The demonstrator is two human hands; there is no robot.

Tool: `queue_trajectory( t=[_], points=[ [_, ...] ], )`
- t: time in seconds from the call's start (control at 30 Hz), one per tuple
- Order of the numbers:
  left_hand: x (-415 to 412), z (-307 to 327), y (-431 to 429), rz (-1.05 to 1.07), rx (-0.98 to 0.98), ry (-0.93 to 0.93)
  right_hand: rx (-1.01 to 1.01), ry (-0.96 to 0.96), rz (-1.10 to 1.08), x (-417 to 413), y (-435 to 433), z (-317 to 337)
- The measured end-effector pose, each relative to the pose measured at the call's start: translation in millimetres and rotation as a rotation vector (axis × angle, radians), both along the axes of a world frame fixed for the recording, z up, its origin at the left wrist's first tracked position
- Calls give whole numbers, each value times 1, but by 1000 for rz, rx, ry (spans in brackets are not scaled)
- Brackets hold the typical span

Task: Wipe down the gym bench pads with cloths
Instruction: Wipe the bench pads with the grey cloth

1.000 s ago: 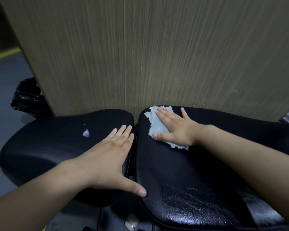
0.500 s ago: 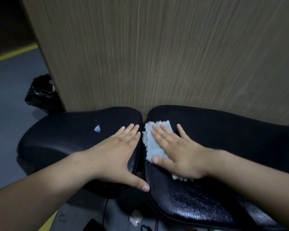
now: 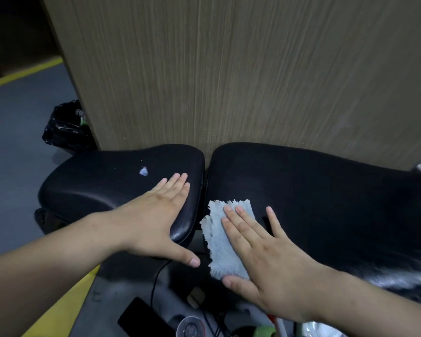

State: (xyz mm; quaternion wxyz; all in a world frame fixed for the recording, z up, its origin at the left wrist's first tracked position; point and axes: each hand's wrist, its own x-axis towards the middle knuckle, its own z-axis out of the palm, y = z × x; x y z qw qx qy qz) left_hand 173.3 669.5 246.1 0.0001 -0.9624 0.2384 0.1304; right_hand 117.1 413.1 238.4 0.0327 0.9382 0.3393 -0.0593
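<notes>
Head view: right hand [image 3: 260,254] flat on cloth [image 3: 223,244].

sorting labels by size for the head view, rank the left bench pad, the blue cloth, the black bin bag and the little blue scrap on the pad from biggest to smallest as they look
1. left bench pad
2. blue cloth and black bin bag: they look close in size, and the bag is farther off and partly hidden by the panel, so I won't rank them
3. blue scrap
</notes>
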Motion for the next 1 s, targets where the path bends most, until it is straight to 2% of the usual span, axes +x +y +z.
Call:
queue_trajectory(
  t=[0.2,0.27,0.33,0.4,0.5,0.67,0.8,0.9,1.0],
  points=[
    [-4,-7,-3,40,-19,-33,-114,-62,-12,-14,-46,0],
    [-3,-8,-4,44,-15,-38,-135,-23,-18,-11,-42,8],
    [-2,-7,-5,46,-11,-29,-65,80,-22,-1,-33,15],
    [0,-7,-5,45,-13,-27,-44,172,-65,16,-25,19],
    [5,-7,-6,45,-17,-24,-65,182,-104,60,-16,18],
    [15,-7,-7,47,-38,-8,-91,126,-26,140,-11,19],
    [16,-5,-9,42,-15,3,-119,104,21,166,-4,32],
    [18,-4,-9,39,1,11,10,75,-115,147,11,42],
    [19,-5,-10,45,14,35,190,218,-371,112,40,38]
  ],
)
